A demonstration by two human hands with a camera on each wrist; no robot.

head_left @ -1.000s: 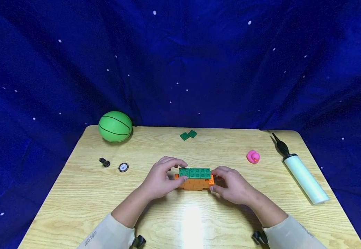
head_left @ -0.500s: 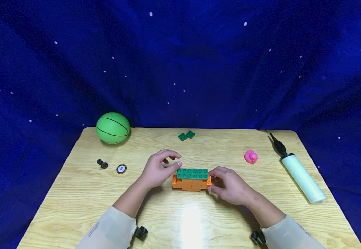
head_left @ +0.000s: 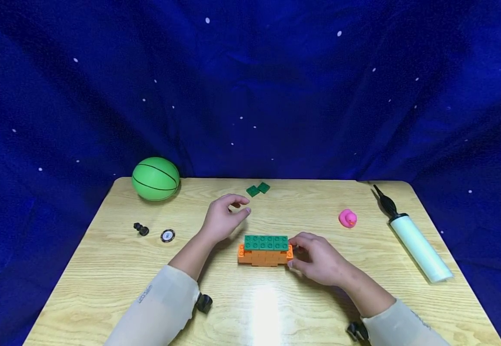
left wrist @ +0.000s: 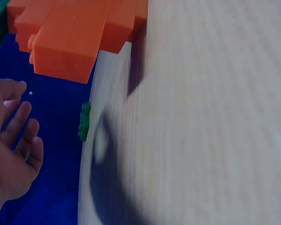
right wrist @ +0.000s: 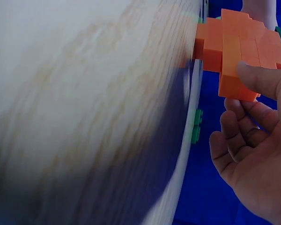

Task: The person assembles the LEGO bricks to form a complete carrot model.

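Observation:
A structure of orange toy building bricks (head_left: 264,258), topped by a row of green studded bricks (head_left: 266,242), stands on the table in front of the person. My right hand (head_left: 319,259) pinches its right end; in the right wrist view the thumb lies on the orange bricks (right wrist: 232,56) with fingertips at the far side. My left hand (head_left: 224,218) is off the structure, holding nothing, fingers loosely bent. It hovers behind and left of the structure. Two small green plates (head_left: 252,191) lie just beyond its fingertips, near the back edge.
A green ball (head_left: 155,179) sits at the back left. Nearer are a black chess pawn-like piece (head_left: 141,229) and a poker chip (head_left: 167,235). On the right lie a pink rubber duck (head_left: 348,218) and a hand pump (head_left: 421,247). A blue curtain (head_left: 250,96) hangs behind the table.
My left hand has let go of the structure's left end and moved up and away toward the back of the table. The right hand keeps its grip at the right end.

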